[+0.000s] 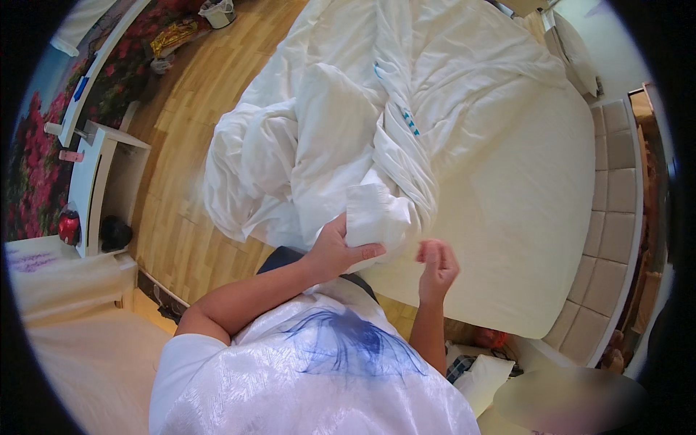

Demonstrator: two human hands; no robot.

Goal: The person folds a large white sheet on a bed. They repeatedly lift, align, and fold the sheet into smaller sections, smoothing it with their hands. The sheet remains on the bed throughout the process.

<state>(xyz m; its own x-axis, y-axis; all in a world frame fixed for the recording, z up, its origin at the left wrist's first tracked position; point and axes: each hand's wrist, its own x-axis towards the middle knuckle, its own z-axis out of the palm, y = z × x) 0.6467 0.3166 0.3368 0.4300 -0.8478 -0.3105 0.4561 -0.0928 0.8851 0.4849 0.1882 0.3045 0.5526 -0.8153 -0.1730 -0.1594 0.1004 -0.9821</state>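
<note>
My left hand (343, 251) grips a folded end of a white duvet cover (340, 136), thumb on top and fingers beneath the cloth. The rest of the cover lies bunched over the far and left parts of the bed, with a twisted roll running down its middle and blue marks on the roll. To the right, my right hand (438, 265) hovers over the near edge of the cream bed sheet (505, 234). Its fingers are curled in towards the thumb, with no cloth visible in them, and it is apart from the cover.
A padded beige headboard (609, 217) borders the bed on the right. Left of the wooden floor (185, 217) stands a white cabinet (89, 190) with a dark round object (115, 232) inside. A white bin (218, 13) stands farther off. Several items, including a white cushion-like thing (486, 380), lie at lower right.
</note>
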